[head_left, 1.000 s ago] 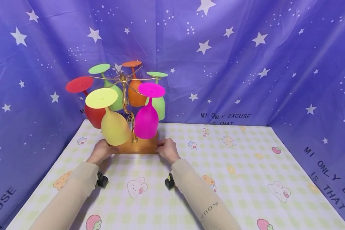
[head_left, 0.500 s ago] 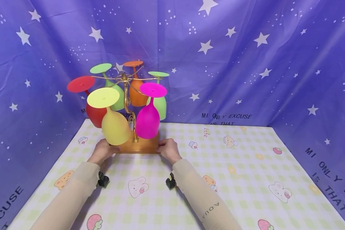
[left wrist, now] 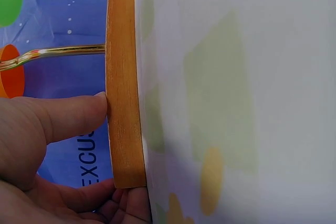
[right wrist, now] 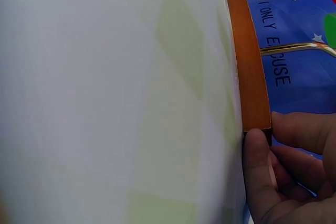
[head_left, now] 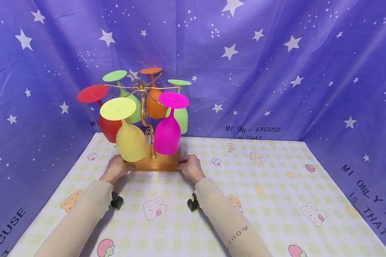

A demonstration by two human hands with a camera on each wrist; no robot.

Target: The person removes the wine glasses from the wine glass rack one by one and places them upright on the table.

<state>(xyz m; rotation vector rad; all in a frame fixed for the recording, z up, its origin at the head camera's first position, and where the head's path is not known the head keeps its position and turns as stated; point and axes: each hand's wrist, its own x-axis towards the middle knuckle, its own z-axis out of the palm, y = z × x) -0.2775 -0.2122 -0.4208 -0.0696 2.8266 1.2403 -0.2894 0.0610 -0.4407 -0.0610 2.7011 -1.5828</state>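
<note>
A wine glass rack has a wooden base [head_left: 157, 164] and a curved gold metal stem [head_left: 143, 109] with wire arms on top. Several plastic goblets hang upside down from it: a yellow one [head_left: 132, 144] and a magenta one [head_left: 167, 138] in front, a red one [head_left: 110, 127] at the left, an orange one [head_left: 156, 107] and two green ones behind. My left hand [head_left: 115, 168] grips the base's left end, thumb on its top face in the left wrist view. At the opposite end my right hand [head_left: 192, 167] pinches the corner, thumb on top and fingers against the end.
A checked tablecloth [head_left: 260, 207] with cartoon prints covers the table. Purple star-printed curtains [head_left: 251, 71] stand behind and at both sides, and the rack is near the back curtain. Each wrist carries a small black camera [head_left: 117, 200].
The rack has shifted slightly to the right, goblets included, with both hands moving along at its base ends. Each hand keeps its hold.
</note>
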